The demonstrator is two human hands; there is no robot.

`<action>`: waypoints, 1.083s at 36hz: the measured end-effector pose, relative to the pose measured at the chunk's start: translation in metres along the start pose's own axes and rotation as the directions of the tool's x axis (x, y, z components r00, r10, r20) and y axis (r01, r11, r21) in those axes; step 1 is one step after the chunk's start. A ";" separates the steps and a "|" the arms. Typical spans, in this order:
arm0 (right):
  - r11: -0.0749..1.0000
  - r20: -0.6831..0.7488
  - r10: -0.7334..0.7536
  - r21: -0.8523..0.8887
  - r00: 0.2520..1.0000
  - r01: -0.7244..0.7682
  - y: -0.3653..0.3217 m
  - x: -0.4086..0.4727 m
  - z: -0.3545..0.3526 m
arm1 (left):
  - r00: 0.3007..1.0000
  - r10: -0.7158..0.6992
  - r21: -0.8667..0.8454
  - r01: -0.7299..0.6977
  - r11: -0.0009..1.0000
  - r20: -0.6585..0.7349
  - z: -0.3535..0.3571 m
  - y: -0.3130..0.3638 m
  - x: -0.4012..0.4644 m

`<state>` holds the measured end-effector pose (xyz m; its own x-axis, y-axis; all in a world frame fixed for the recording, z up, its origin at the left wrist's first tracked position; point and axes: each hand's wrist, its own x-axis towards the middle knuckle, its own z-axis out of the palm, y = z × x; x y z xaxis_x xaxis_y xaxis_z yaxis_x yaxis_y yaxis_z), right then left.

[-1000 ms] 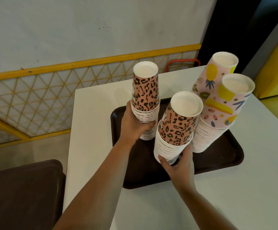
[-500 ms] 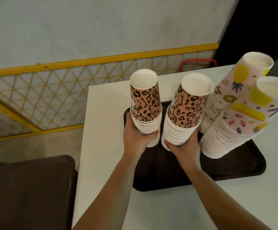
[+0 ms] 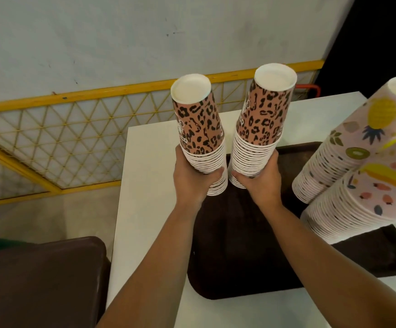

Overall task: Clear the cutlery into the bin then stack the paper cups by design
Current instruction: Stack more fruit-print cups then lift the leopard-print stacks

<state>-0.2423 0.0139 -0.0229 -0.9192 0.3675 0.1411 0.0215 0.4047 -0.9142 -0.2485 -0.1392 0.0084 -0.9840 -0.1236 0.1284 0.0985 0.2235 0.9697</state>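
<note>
Two upside-down stacks of leopard-print paper cups stand side by side at the far left of a dark brown tray (image 3: pixel 230 252). My left hand (image 3: pixel 192 181) grips the left leopard stack (image 3: pixel 199 129) near its base. My right hand (image 3: pixel 261 181) grips the right leopard stack (image 3: pixel 263 119) near its base. Two taller stacks of pink fruit-print cups stand on the tray's right side, one behind (image 3: pixel 348 147) and one nearer (image 3: pixel 367 197). No cutlery shows.
The tray lies on a white table (image 3: pixel 149 209) set against a grey wall with a yellow lattice rail (image 3: pixel 62 138). A dark brown bin lid (image 3: pixel 38 280) sits low at the table's left. A red handle (image 3: pixel 310 88) shows behind the table.
My right hand has brought its leopard stack up and back until it stands upright beside the left stack. The view has shifted left, pushing the fruit stacks toward the right edge.
</note>
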 end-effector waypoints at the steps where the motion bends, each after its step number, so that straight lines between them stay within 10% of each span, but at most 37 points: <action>1: 1.000 0.001 0.008 -0.002 1.000 -0.008 0.000 0.003 0.001 | 1.000 0.005 -0.001 -0.005 1.000 -0.002 0.000 0.001 0.003; 16: 1.000 0.047 0.006 -0.027 0.999 -0.005 0.003 0.001 -0.005 | 0.999 -0.023 0.093 0.026 0.995 -0.026 0.008 -0.004 0.010; 24: 0.978 -0.122 -0.198 0.048 0.973 0.205 -0.061 -0.052 -0.051 | 0.918 -0.093 -0.107 0.055 0.993 -0.385 0.026 0.022 -0.055; 39: 0.815 -0.529 -0.449 0.087 0.720 0.572 -0.097 -0.071 -0.208 | 0.960 0.008 0.086 -0.034 0.996 0.281 0.105 0.040 -0.160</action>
<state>-0.0972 0.1229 0.1351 -0.4638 0.5259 0.7129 -0.5428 0.4673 -0.6979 -0.1025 -0.0091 0.0050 -0.9852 0.1548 0.0731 0.1186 0.3098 0.9434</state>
